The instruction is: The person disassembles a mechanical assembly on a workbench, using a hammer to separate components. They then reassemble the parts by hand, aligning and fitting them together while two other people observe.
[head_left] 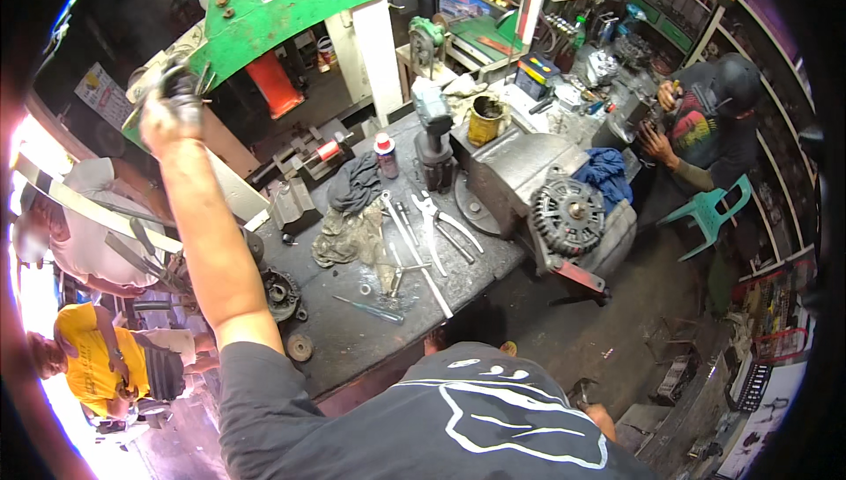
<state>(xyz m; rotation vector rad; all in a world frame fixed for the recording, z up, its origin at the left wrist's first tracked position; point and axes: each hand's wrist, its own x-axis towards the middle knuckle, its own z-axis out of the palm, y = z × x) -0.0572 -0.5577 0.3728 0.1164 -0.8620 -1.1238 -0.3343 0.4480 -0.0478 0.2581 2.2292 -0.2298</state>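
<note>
My left arm reaches up to the far left, and my left hand (169, 121) is at the end of the green press beam (291, 13). Its fingers are curled around something dark, too blurred to name. Low on the right, past my shirt, a bit of my right arm (602, 422) shows; the right hand's fingers are hidden or too dark to read. On the bench (352, 339) between them lie locking pliers (432, 220), a long ratchet wrench (407, 233), a screwdriver (368, 308) and grey rags (352, 233). An alternator (568, 213) rests at the vise (520, 172).
A spray can (386, 156), a cordless impact wrench (432, 128) and a yellow tin (485, 119) stand farther back. One person (718, 119) works at the right near a green plastic chair (709, 216). Two others, one in a yellow shirt (106, 357), are at the left.
</note>
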